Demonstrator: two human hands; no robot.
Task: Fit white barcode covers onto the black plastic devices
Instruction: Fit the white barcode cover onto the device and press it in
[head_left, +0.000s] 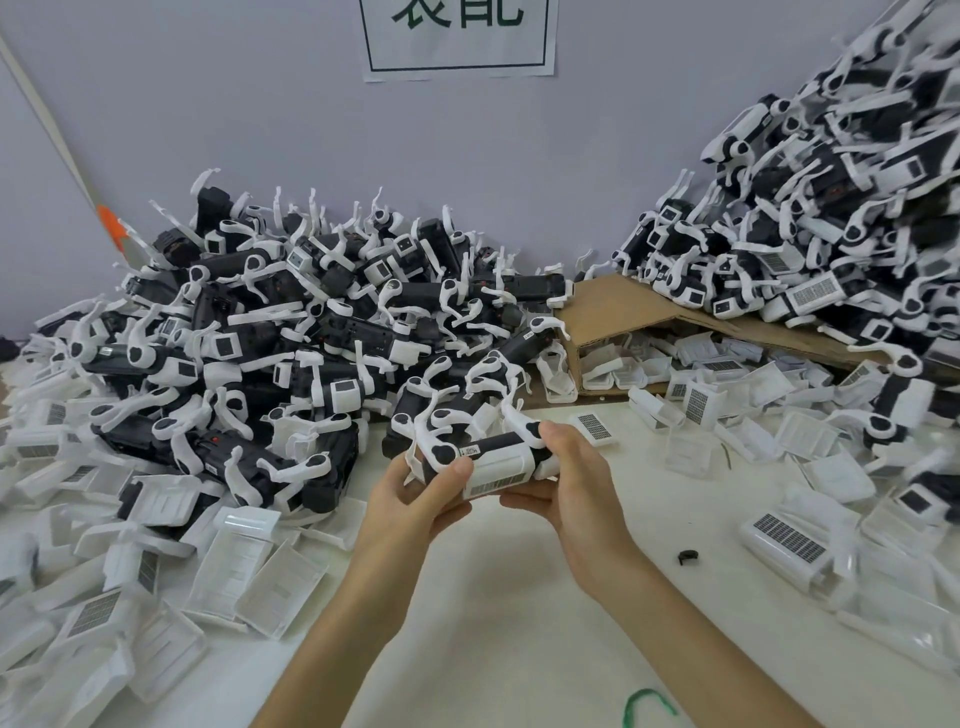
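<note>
At frame centre, the left hand (415, 501) and right hand (574, 483) pinch opposite ends of a black plastic device (498, 442), long axis left-to-right, white barcode cover (500, 473) against its near side, equally near both thumbs, device heaps (260, 322) behind.

Pale worktop, heaped on both sides

From my feed, the worktop (519, 613) carries a heap of black devices (291, 338) far left and a second heap (831, 234) far right, spilling over a tipped cardboard box (623, 306). Loose white covers (244, 561) lie near left and right. A small black part (687, 556) and a green loop (649, 701) lie near.
</note>
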